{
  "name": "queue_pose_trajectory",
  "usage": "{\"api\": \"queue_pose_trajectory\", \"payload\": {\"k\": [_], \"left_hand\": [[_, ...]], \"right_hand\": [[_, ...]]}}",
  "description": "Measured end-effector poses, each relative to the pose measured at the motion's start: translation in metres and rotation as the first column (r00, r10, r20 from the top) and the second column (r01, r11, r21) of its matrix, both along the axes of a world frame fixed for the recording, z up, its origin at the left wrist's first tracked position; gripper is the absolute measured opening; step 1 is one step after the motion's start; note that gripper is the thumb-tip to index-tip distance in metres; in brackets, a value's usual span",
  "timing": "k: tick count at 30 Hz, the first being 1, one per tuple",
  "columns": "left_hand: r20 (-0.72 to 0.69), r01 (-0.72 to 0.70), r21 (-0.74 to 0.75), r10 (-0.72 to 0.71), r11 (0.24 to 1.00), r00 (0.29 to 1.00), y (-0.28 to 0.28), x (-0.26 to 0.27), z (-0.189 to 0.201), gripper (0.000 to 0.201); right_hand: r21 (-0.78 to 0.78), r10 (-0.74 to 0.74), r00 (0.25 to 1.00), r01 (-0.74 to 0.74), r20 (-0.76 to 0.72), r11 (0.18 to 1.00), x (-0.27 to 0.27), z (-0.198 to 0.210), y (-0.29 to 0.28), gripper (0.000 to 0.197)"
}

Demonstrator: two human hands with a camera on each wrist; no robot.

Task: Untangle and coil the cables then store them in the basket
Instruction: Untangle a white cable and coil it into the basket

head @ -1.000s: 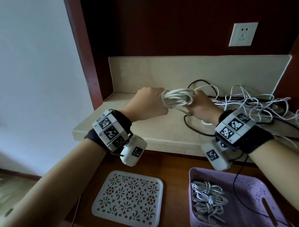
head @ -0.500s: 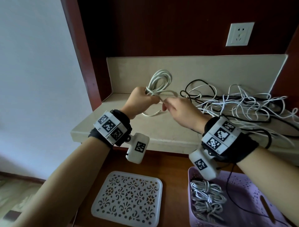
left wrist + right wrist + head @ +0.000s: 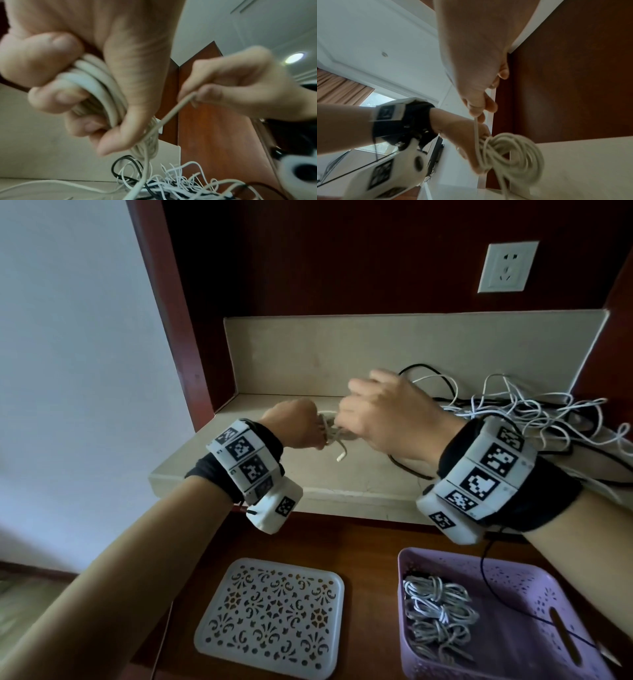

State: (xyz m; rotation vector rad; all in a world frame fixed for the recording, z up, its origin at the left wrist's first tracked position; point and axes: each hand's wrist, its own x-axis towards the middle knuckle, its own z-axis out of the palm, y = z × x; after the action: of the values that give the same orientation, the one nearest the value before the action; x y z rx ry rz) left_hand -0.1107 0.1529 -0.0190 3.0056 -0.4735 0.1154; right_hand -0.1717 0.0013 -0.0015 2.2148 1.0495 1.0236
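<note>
My left hand (image 3: pixel 298 424) grips a coiled white cable (image 3: pixel 96 81) above the stone shelf; the coil (image 3: pixel 510 152) hangs from the fist. My right hand (image 3: pixel 380 412) pinches the cable's loose strand (image 3: pixel 173 112) between thumb and fingertips, pulled taut from the coil. The free plug end (image 3: pixel 342 455) dangles below the hands. A tangle of white and black cables (image 3: pixel 520 412) lies on the shelf to the right. The purple basket (image 3: pixel 548 583) stands at the lower right with several coiled cables (image 3: pixel 438 618) inside.
A white perforated lid (image 3: pixel 270 618) lies on the wooden surface left of the basket. The beige shelf (image 3: pixel 274 481) has a raised back wall. A wall socket (image 3: pixel 507 266) sits at the upper right. A dark wooden post (image 3: pixel 171 320) bounds the left side.
The coil, held upright half a second ago, has dropped down into my left fist. My right hand has risen and come over the coil, pulling the loose strand.
</note>
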Motion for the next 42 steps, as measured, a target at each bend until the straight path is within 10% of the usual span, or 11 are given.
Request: {"api": "queue_pose_trajectory", "payload": {"k": [7, 13, 22, 29, 36, 42], "left_hand": [[0.064, 0.319, 0.101, -0.326, 0.942, 0.943, -0.014, -0.022, 0.004, 0.015], [0.071, 0.499, -0.411, -0.519, 0.763, 0.852, -0.006, -0.027, 0.008, 0.027], [-0.027, 0.168, -0.939, -0.552, 0.299, 0.833, -0.014, -0.031, 0.001, 0.024], [-0.192, -0.074, -0.956, -0.414, 0.284, 0.89, -0.023, -0.025, -0.006, 0.031], [-0.329, -0.161, -0.885, -0.341, 0.438, 0.881, -0.026, -0.019, -0.016, 0.032], [-0.466, -0.423, -0.882, -0.528, 0.21, 0.71, -0.022, -0.016, -0.021, 0.039]], "right_hand": [[0.496, 0.209, 0.92, -0.018, -0.332, 0.868, 0.02, 0.017, -0.017, 0.004], [0.82, 0.549, 0.62, 0.324, -0.561, 0.472, 0.022, 0.0, -0.04, 0.018], [0.912, 0.725, 0.591, 0.389, -0.355, 0.129, 0.021, -0.025, -0.021, 0.036], [0.832, 0.63, 0.697, 0.536, -0.341, -0.143, 0.022, -0.043, -0.005, 0.031], [0.756, 0.641, 0.662, 0.627, -0.389, -0.188, 0.018, -0.058, -0.004, 0.02], [0.87, 0.644, 0.703, 0.479, -0.3, -0.117, 0.014, -0.069, -0.006, 0.011]]}}
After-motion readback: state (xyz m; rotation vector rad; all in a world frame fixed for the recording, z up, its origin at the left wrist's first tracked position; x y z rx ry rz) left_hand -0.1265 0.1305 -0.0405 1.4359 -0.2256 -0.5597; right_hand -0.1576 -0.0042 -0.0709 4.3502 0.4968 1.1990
